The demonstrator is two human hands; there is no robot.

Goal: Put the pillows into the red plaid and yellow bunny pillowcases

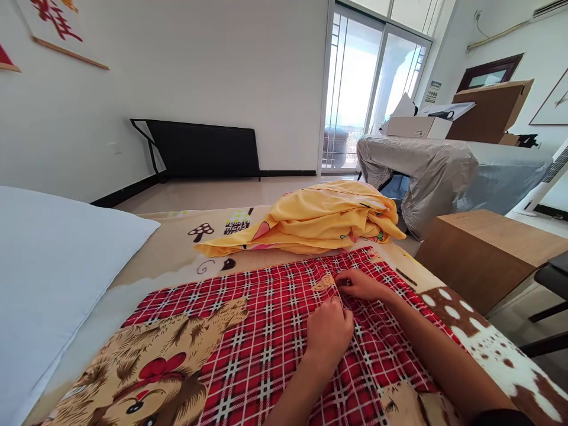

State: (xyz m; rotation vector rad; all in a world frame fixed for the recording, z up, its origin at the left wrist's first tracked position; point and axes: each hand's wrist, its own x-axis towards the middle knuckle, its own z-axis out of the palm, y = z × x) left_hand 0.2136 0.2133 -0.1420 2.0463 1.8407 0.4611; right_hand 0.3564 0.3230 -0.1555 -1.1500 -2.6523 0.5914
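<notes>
A red plaid pillowcase [266, 331] with a brown cartoon dog print lies spread flat on the bed. My left hand [331, 328] is closed on a gathered fold of it, right of its middle. Just beyond and to the right, my right hand [360, 285] pinches the same fabric, its fingertips curled and partly hidden. Creases run through the cloth between and below both hands. Behind the pillowcase rests a crumpled yellow cloth [328, 216] with a colourful print. At the left edge is a plain white pillow [66, 254].
The bed has a patterned beige and brown blanket [479, 331]. A wooden box [497, 242] stands off its right side. Farther back, a table under a silvery cover [417, 163] bears cartons. A black folded frame [204, 148] leans against the wall near the glass door [355, 89].
</notes>
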